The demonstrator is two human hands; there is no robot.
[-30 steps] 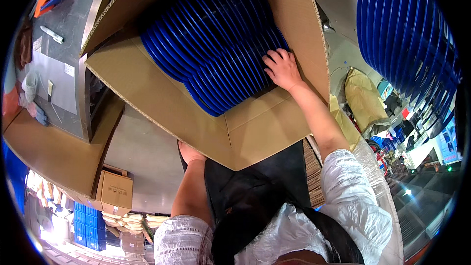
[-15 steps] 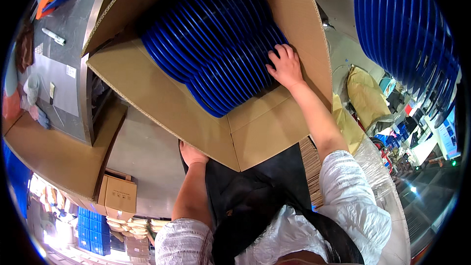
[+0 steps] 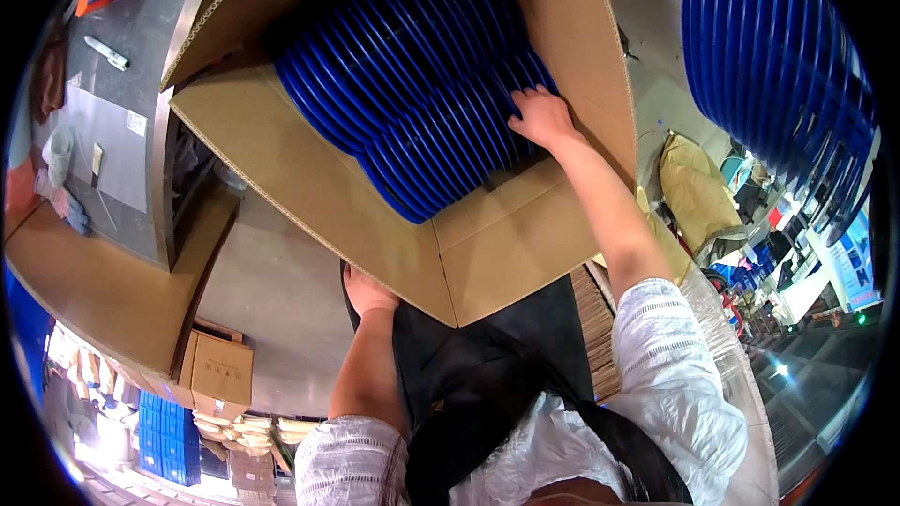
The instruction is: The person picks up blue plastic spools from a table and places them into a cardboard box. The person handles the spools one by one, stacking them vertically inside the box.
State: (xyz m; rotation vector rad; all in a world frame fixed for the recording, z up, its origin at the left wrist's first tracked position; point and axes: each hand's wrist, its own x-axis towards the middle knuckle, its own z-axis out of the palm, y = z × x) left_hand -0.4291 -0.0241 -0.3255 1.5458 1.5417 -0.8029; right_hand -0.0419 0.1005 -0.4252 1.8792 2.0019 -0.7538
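An open cardboard box point(image 3: 319, 192) tilts toward me, its flaps spread. Inside lie blue plastic pieces point(image 3: 441, 136) with curved rims, nested tightly in two overlapping rows; their exact kind is unclear. My right hand point(image 3: 544, 117) reaches into the box along its right wall. Its fingers are bent over the rims at the right end of the nearer row. Below the box's near left edge is my left hand point(image 3: 370, 290), gripping the cardboard from underneath, with most of its fingers hidden behind the flap.
Another stack of blue rimmed pieces point(image 3: 773, 56) stands at the far right. Beside it lies a brown paper sack point(image 3: 694, 187). On the left, a metal worktable point(image 3: 141, 66) carries a marker pen point(image 3: 106, 52). A closed carton point(image 3: 222, 370) and blue crates point(image 3: 169, 440) are at the lower left.
My right hand has shifted slightly, and its fingers have drawn closer together over the blue rims. My left hand has stayed at the box's edge. The surroundings have shifted slightly in view.
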